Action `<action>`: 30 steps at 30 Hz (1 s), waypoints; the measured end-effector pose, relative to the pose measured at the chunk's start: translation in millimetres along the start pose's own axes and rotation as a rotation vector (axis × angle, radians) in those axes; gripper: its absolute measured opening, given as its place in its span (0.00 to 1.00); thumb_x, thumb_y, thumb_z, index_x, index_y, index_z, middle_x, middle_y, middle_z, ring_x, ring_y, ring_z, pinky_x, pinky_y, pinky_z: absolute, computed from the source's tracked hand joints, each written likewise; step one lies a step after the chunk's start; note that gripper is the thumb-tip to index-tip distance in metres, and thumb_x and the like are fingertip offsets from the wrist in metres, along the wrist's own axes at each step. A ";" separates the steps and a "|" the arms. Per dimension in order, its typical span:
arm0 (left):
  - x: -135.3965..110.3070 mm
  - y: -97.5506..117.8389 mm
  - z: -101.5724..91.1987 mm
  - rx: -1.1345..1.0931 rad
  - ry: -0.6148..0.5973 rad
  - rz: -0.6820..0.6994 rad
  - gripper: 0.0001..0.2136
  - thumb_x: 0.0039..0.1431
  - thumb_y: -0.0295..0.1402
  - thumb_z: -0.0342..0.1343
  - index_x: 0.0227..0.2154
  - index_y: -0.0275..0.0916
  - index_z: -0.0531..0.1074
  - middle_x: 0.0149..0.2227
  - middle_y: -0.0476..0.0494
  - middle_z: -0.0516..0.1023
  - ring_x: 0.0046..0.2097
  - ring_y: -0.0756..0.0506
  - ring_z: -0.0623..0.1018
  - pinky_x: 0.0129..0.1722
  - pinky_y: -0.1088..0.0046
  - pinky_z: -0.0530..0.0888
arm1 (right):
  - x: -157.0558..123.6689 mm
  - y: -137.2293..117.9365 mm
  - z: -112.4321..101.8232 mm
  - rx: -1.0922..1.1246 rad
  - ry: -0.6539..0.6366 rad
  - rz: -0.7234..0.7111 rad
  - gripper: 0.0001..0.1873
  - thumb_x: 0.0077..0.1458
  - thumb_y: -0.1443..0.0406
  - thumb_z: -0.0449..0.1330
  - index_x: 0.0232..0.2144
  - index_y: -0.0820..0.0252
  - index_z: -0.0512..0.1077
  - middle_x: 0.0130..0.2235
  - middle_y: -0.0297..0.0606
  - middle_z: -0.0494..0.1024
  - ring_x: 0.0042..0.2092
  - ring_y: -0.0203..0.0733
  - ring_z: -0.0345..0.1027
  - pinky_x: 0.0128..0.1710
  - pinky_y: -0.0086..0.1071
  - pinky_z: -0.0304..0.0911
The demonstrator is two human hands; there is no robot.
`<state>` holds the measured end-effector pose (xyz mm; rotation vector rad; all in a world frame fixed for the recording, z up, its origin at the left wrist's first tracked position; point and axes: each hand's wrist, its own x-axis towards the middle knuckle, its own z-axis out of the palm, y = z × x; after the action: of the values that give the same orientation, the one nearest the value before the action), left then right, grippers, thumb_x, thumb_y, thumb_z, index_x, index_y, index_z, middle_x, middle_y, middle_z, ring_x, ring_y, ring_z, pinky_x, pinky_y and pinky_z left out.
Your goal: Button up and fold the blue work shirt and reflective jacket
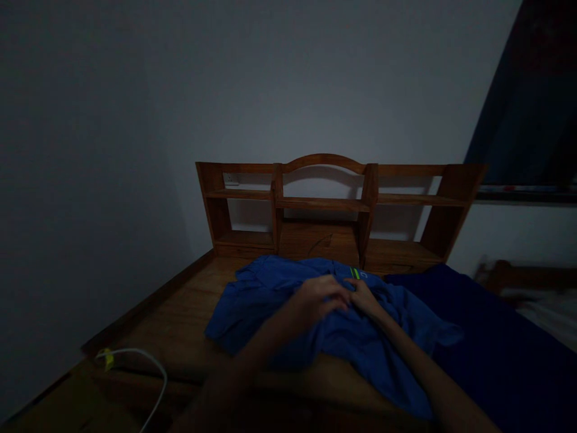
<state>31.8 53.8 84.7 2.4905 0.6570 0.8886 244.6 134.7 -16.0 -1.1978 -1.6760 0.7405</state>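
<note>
A crumpled blue garment point(270, 282) lies spread over the wooden bed boards, with yellow-green stripes and a small white mark near its far edge. Over its middle hovers my left hand point(321, 296), slightly blurred, its fingers loosely bent and apart with nothing seen between them. Just to the right, my right hand point(364, 297) rests on the cloth close to the stripes, its fingers closed on a fold of it. The fingertips of both hands are near each other. The dim light hides the finer folds.
A wooden headboard with shelves point(322, 204) stands against the wall behind the garment. Dark blue cloth point(487, 337) covers the right side. A white cable point(155, 361) with a yellow tag curves at the lower left. A wall socket point(231, 179) shows behind the left shelf.
</note>
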 end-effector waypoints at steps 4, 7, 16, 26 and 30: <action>10.3 -111.0 -25.5 0.098 0.055 -0.296 0.12 0.55 0.41 0.54 0.34 0.37 0.75 0.35 0.44 0.74 0.37 0.46 0.73 0.37 0.73 0.68 | 4.3 0.2 1.7 -0.030 0.015 0.000 0.21 0.47 0.49 0.58 0.26 0.64 0.73 0.27 0.35 0.74 0.30 0.40 0.65 0.31 0.30 0.59; 11.5 -166.5 -23.5 -0.002 -0.105 -0.400 0.19 0.43 0.46 0.63 0.33 0.36 0.74 0.34 0.45 0.75 0.35 0.46 0.73 0.33 0.74 0.68 | 8.5 2.0 0.6 -0.064 0.065 0.009 0.21 0.50 0.49 0.56 0.26 0.63 0.72 0.28 0.36 0.74 0.31 0.41 0.65 0.31 0.30 0.60; 38.3 -169.4 19.5 -0.021 0.198 -0.239 0.14 0.55 0.45 0.54 0.32 0.36 0.70 0.32 0.47 0.73 0.34 0.49 0.71 0.34 0.76 0.66 | 14.3 -1.1 -23.8 -0.559 0.345 0.151 0.19 0.51 0.53 0.55 0.36 0.61 0.76 0.33 0.46 0.77 0.37 0.51 0.70 0.34 0.35 0.59; 13.6 -184.3 20.5 -0.309 -0.062 -0.197 0.16 0.50 0.41 0.60 0.38 0.36 0.73 0.40 0.45 0.75 0.43 0.46 0.73 0.46 0.72 0.67 | 3.3 -13.7 -24.2 -1.105 0.209 0.142 0.19 0.54 0.64 0.52 0.47 0.64 0.68 0.40 0.50 0.75 0.40 0.53 0.71 0.37 0.40 0.64; 18.2 -172.9 29.9 -0.233 0.084 -0.229 0.14 0.55 0.43 0.54 0.34 0.35 0.73 0.35 0.47 0.75 0.39 0.47 0.73 0.42 0.74 0.69 | 2.5 -32.2 -5.0 -0.910 0.151 -0.357 0.27 0.55 0.66 0.53 0.58 0.59 0.58 0.55 0.45 0.64 0.57 0.48 0.56 0.59 0.45 0.49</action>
<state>14.1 196.2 -18.0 2.1334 0.7993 0.9285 236.4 125.8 14.4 -1.4220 -2.0789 -0.3896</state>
